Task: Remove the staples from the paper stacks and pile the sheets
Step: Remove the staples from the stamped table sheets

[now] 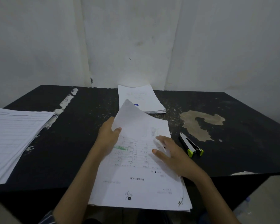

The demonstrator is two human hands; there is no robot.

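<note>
A stack of printed sheets lies at the near edge of the black table, overhanging it slightly. My left hand pinches the far left corner of the top sheet and holds it curled up off the stack. My right hand lies flat on the stack's right side, fingers spread and pressing down. A black and lime-green staple remover rests on the table just right of that hand. A neat pile of white sheets sits at the far middle of the table.
Another pile of lined sheets covers the table's left end. The black table has worn paint and a large bare patch at the right. A white wall stands close behind.
</note>
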